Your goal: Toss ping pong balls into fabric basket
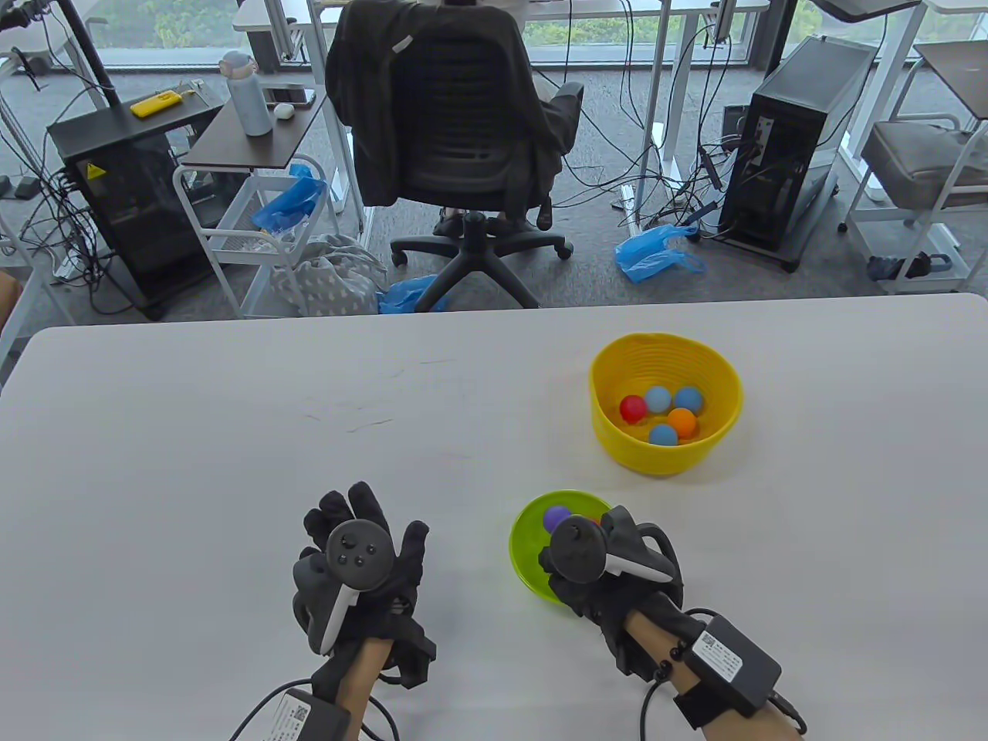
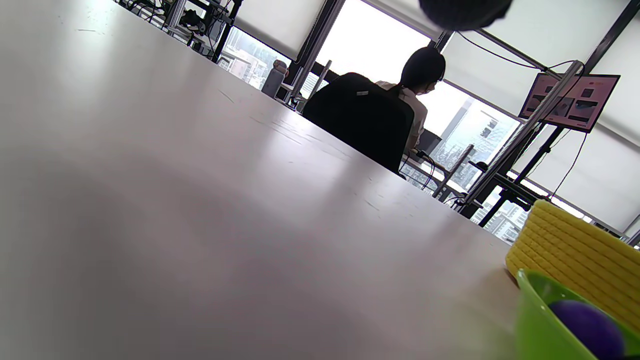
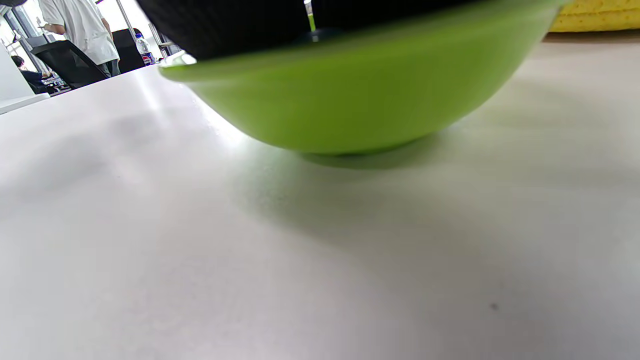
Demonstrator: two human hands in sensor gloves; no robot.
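**Reaching Into the Green Bowl**

Sitting far on the right of the white tabletop (image 1: 193, 432) is one yellow basket (image 1: 665, 459). Five balls lie in it: three blue balls (image 1: 658, 398), one red ball (image 1: 632, 408) and one orange ball (image 1: 682, 421). They touch each other in a little bunch.

One green bowl (image 1: 526, 549) stands nearer the person, just beside the basket but not touching it. One purple ball (image 1: 555, 519) shows inside the bowl. If more balls are in there, the hand hides them.

The right hand (image 1: 610, 567) is over the bowl and covers a big part of it. I cannot tell if its fingers are curled on a ball or spread apart.

The left hand (image 1: 356, 563) lies flat on the tabletop, left of the bowl, with fingers spread and holding nothing. The two hands are well apart.

Nothing stands between the bowl and the basket. The left half of the tabletop has lots of room. Past the far edge stand an office chair (image 1: 455, 147) and a computer tower (image 1: 795, 131). Blue bags (image 1: 656, 255) lie on the floor.
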